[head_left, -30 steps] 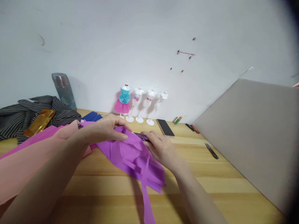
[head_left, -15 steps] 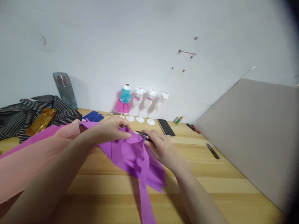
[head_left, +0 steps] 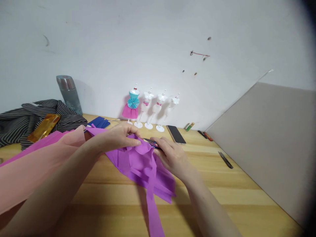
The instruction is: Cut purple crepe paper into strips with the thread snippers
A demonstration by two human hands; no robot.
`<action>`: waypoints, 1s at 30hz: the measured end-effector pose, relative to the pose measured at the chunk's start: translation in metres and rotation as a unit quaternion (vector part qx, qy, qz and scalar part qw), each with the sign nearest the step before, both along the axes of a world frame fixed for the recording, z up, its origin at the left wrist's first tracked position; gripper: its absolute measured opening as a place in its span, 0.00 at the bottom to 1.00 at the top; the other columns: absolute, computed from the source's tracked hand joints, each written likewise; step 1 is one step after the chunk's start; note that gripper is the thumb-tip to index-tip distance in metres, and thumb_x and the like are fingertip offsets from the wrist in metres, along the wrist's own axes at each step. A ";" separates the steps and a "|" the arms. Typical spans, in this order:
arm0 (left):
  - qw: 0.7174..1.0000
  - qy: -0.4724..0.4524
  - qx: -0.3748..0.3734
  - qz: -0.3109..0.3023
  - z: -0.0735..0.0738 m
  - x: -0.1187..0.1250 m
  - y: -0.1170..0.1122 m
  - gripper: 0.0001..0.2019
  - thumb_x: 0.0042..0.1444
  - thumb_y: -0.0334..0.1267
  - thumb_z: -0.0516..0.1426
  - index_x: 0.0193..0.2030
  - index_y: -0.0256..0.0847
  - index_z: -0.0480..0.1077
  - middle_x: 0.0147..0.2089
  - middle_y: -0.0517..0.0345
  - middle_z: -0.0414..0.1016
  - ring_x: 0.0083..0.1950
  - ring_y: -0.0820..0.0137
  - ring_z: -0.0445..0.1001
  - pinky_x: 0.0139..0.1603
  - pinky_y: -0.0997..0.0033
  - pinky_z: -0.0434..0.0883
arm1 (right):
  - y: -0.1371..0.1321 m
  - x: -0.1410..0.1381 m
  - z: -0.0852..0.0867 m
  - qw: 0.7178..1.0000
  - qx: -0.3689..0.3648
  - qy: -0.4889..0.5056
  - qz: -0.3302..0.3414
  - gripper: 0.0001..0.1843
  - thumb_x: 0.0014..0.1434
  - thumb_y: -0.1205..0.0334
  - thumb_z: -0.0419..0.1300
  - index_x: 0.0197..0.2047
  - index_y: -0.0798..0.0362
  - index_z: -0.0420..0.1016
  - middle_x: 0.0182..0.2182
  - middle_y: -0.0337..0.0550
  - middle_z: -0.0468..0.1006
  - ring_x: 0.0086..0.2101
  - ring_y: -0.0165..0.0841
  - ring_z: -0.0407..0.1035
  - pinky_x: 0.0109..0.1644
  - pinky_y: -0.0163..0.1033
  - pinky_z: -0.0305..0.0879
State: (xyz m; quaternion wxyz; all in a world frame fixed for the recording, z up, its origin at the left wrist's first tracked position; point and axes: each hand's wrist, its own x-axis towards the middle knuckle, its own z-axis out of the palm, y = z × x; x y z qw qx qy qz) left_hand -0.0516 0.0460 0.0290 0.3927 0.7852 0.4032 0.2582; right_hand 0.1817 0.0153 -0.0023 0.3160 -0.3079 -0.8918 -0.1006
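Note:
Purple crepe paper (head_left: 140,163) lies bunched over the wooden table, with one narrow strip (head_left: 152,197) hanging toward me. My left hand (head_left: 123,136) pinches the paper's upper edge between thumb and fingers. Close to its right, my right hand (head_left: 171,154) is closed round a pair of small scissors (head_left: 154,144) with dark blue handles. The blades point left at the upper edge of the paper, near my left fingertips. My right fingers partly cover the handles.
Small mannequins (head_left: 148,105) stand along the wall, one dressed in blue and pink. A phone (head_left: 175,134) and a folding knife (head_left: 225,160) lie to the right. Peach paper (head_left: 41,164), striped cloth (head_left: 66,113), a thermos (head_left: 69,95) and blue paper (head_left: 99,122) are at left.
The whole view has shifted very slightly. Both hands, the scissors and the purple paper keep nearly the same positions.

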 end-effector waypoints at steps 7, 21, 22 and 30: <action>1.000 -0.012 0.020 0.013 -0.004 0.003 -0.001 0.09 0.48 0.41 0.59 0.32 0.39 0.75 0.24 0.61 0.70 0.26 0.74 0.69 0.26 0.76 0.67 | 0.000 -0.001 -0.001 1.000 0.012 0.005 -0.010 0.14 0.68 0.60 0.48 0.51 0.57 0.67 0.34 0.50 0.78 0.31 0.36 0.74 0.32 0.38 0.70; 0.982 0.041 0.186 -0.005 0.002 0.007 -0.004 0.04 0.48 0.31 0.58 0.28 0.36 0.75 0.27 0.59 0.75 0.31 0.73 0.69 0.34 0.74 0.64 | 0.002 0.004 0.000 0.999 0.026 -0.018 0.007 0.16 0.69 0.59 0.46 0.52 0.59 0.66 0.30 0.47 0.75 0.26 0.32 0.69 0.28 0.36 0.65; 0.980 0.039 0.195 -0.011 0.002 0.007 -0.004 0.04 0.48 0.30 0.58 0.28 0.36 0.75 0.27 0.60 0.75 0.31 0.74 0.69 0.34 0.74 0.64 | 0.002 0.004 0.000 0.999 0.030 -0.021 0.007 0.16 0.69 0.58 0.46 0.52 0.59 0.67 0.30 0.46 0.75 0.25 0.32 0.68 0.28 0.36 0.64; 0.984 0.041 0.170 -0.027 0.004 0.008 -0.008 0.05 0.48 0.29 0.57 0.29 0.35 0.75 0.28 0.60 0.75 0.31 0.73 0.69 0.35 0.74 0.64 | 0.000 0.003 0.000 0.999 0.028 -0.022 0.009 0.16 0.69 0.58 0.45 0.52 0.58 0.66 0.29 0.45 0.74 0.26 0.31 0.67 0.28 0.35 0.62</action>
